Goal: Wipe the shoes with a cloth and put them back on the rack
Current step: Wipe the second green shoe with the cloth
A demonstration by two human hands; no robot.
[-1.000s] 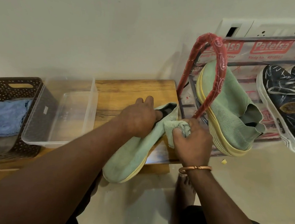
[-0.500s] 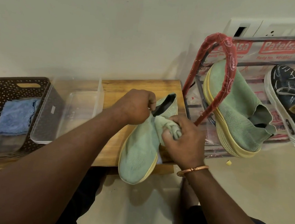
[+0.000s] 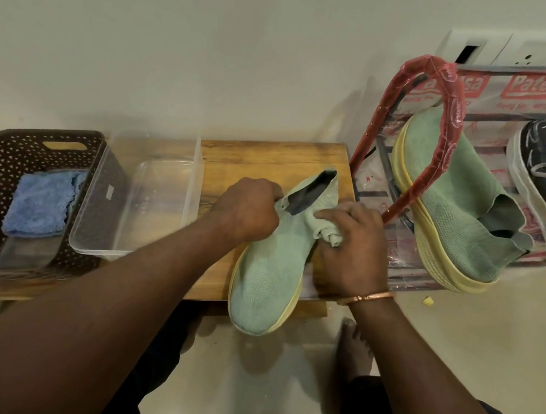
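**Fingers [image 3: 274,196] pinch the collar, cloth [image 3: 325,233] on the green shoe [image 3: 269,272]: wiping under way**

On the left hand [image 3: 248,213] the fingers are curled round the shoe's collar and pinch the knit edge beside the dark opening. The right hand [image 3: 355,253] clenches the bunched pale-green cloth and presses it on the ankle part, just under that opening. The shoe lies on the wooden bench [image 3: 269,158], heel toward the wall, with its toe hanging over the near edge.

The step in hand, as I judge it, is the wipe itself, at the upper part of the shoe. Its mate [image 3: 457,203] already sits on the rack [image 3: 452,100], leaning with its sole toward the bench, next to a dark shoe [image 3: 545,171]. So this pair looks half done.

The next move calls for the left grip to hold the collar firm while the cloth runs down toward the toe and along the yellow sole. The shoe will likely need turning to reach its far side, which is hidden. Whether the toe is clean I cannot tell: the knit shows faint marks, perhaps only shade. After that it goes rightward to the rack, beside its mate, where room seems tight.
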